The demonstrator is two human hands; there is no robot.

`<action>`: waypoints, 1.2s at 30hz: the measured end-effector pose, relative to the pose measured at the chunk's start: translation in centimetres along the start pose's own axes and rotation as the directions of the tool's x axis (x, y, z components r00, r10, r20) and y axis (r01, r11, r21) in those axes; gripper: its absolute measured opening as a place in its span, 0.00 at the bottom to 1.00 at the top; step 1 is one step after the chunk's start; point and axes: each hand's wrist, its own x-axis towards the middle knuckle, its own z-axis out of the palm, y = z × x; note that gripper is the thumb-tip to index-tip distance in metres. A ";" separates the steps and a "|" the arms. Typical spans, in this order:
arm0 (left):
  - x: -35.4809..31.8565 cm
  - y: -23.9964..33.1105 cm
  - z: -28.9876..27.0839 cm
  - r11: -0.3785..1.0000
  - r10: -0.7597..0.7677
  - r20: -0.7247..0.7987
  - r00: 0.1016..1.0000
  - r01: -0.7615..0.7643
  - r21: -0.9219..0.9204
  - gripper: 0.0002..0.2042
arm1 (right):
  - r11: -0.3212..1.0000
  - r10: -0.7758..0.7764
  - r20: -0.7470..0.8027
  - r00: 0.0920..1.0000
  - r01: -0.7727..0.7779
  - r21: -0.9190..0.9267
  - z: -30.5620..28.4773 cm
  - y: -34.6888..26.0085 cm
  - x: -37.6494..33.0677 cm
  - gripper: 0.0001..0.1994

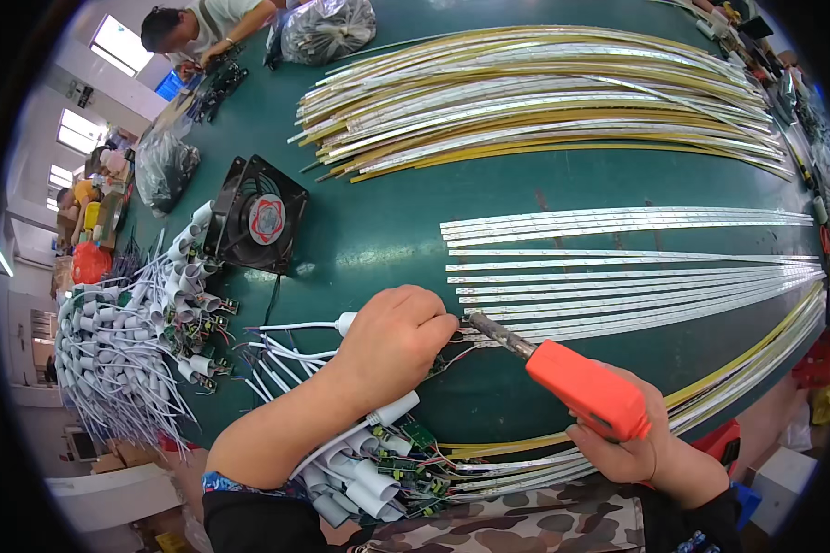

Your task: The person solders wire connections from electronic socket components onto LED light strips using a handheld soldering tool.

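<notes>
My right hand [632, 433] grips a red soldering gun [586, 387], its metal barrel pointing up and left. The tip meets the left end of an LED strip [563, 332], the nearest in a row of silvery strips. Close beside that tip, my left hand [392, 336] is closed in a pinch on thin wires at the strip's end. Its fingers mostly hide them. A white cable with a white end cap [345, 323] emerges left of this hand. Below it lie white caps [373, 479] with green circuit boards [420, 438] and wires.
A black fan [256, 217] stands on the green table [369, 221], left of the strips. Many white-capped cables [120, 341] are heaped at left. A large bundle of strips [535, 101] lies at the back; more strips [756, 369] curve along the near right edge. Another person [212, 28] works at far left.
</notes>
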 end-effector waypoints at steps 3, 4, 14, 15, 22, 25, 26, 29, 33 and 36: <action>0.0 0.0 0.0 1.000 0.001 -0.002 1.000 -0.001 -0.011 0.10 | 0.999 -0.046 -0.030 0.999 0.045 -0.031 0.0 -0.2 0.2 0.31; 0.0 0.0 0.0 1.000 0.003 -0.004 1.000 -0.003 -0.014 0.10 | 0.997 -0.052 -0.027 0.998 0.050 -0.055 0.0 -0.2 0.2 0.31; 0.0 -0.2 0.0 0.999 0.005 -0.013 1.000 -0.006 -0.043 0.10 | 0.991 -0.103 0.000 0.995 0.103 -0.088 0.3 -0.1 0.4 0.34; 0.0 -0.2 0.0 0.999 0.004 -0.014 1.000 -0.005 -0.044 0.10 | 0.991 -0.103 0.002 0.995 0.103 -0.089 0.2 -0.1 0.4 0.34; 0.1 0.0 0.0 0.999 -0.007 -0.001 1.000 0.007 -0.035 0.09 | 0.993 -0.089 -0.002 0.996 0.089 -0.075 0.4 -0.2 0.4 0.34; 0.1 0.0 0.0 0.999 -0.005 0.001 1.000 0.005 -0.037 0.09 | 0.991 -0.096 0.005 0.995 0.096 -0.090 0.3 -0.1 0.4 0.34; 0.1 0.0 0.0 0.999 -0.003 -0.001 1.000 0.003 -0.039 0.09 | 0.991 -0.095 0.006 0.995 0.095 -0.099 0.3 -0.1 0.3 0.34; 0.1 0.0 -0.1 0.999 -0.015 0.018 1.000 0.015 -0.039 0.09 | 0.987 -0.103 0.008 0.995 0.104 -0.121 -0.1 0.0 0.1 0.34; 0.1 0.0 -0.1 0.999 -0.018 0.026 1.000 0.019 -0.037 0.09 | 0.982 -0.134 -0.018 0.991 0.131 -0.133 -0.1 -0.1 0.0 0.33; 0.1 0.0 -0.1 0.999 -0.019 0.025 1.000 0.019 -0.032 0.09 | 0.991 -0.097 -0.006 0.995 0.096 -0.093 0.0 -0.1 0.1 0.33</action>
